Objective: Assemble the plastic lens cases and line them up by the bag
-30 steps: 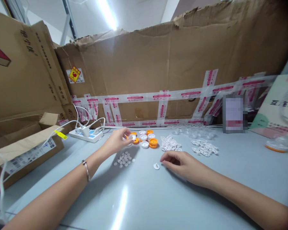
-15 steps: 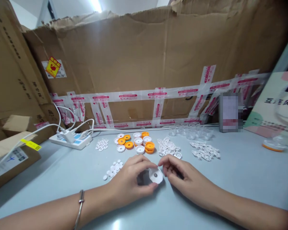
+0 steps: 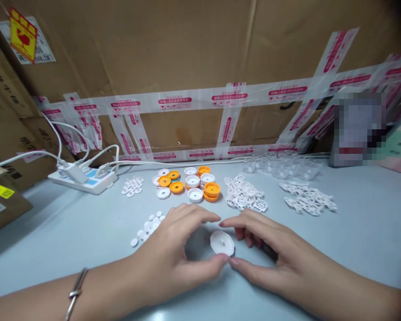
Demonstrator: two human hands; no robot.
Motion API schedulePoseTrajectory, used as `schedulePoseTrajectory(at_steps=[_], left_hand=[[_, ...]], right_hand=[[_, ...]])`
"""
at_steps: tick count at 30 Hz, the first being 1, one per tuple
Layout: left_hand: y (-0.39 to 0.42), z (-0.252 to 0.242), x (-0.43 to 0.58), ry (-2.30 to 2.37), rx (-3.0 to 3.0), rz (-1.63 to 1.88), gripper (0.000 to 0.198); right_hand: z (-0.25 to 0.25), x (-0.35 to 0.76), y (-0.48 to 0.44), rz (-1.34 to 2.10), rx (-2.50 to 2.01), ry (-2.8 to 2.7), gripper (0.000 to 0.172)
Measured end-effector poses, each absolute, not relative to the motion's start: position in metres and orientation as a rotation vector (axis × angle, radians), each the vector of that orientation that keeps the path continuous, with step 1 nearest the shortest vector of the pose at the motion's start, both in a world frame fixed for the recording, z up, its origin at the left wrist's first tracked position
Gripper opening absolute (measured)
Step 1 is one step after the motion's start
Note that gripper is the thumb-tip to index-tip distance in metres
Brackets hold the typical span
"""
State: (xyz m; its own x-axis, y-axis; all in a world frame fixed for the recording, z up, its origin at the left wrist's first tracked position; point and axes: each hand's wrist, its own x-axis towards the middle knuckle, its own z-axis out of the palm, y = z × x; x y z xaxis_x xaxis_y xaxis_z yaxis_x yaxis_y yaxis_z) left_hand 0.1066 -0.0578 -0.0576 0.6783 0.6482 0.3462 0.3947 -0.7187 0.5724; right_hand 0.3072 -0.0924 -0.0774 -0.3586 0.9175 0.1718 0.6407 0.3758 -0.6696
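A round white plastic disc (image 3: pixel 222 243) with a small raised centre lies between my two hands on the grey table. My left hand (image 3: pixel 187 247) curves around its left side, thumb tip at the disc's lower edge and index finger apart from its upper edge. On the other side, my right hand (image 3: pixel 267 247) has its thumb close to the lower right rim; whether it touches, I cannot tell. Its index fingertip is above the disc, while its other fingers curl partly out of sight. Small white round caps (image 3: pixel 150 227) lie beside my left hand.
Behind my hands are orange wheels (image 3: pixel 212 190), white rings (image 3: pixel 195 195), white openwork pieces (image 3: pixel 242 194), flat white parts (image 3: pixel 307 199) and clear cups (image 3: pixel 284 166). A power strip (image 3: pixel 96 182) with cables stands left. Large cardboard (image 3: pixel 180 53) walls the back.
My left index finger has come away from the white disc it pinched with the thumb. The disc now shows a raised white centre. My right thumb has moved toward its rim. The view has tilted down.
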Motion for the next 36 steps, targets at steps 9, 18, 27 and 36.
schedulePoseTrajectory(at_steps=[9,18,27,36], left_hand=[[-0.016,0.022,0.075,1.213,2.627,0.605,0.017],[0.014,0.009,-0.003,1.424,2.523,-0.147,0.012],[0.012,-0.001,-0.004,1.417,2.441,-0.283,0.014],[0.010,-0.005,-0.004,1.422,2.519,-0.256,0.019]], right_hand=[[-0.085,0.297,-0.088,0.479,-1.447,-2.032,0.031],[-0.072,0.300,-0.094,0.724,-1.441,-2.136,0.022],[-0.071,0.298,-0.091,0.730,-1.475,-2.150,0.024],[-0.067,0.295,-0.093,0.673,-1.477,-2.166,0.025]])
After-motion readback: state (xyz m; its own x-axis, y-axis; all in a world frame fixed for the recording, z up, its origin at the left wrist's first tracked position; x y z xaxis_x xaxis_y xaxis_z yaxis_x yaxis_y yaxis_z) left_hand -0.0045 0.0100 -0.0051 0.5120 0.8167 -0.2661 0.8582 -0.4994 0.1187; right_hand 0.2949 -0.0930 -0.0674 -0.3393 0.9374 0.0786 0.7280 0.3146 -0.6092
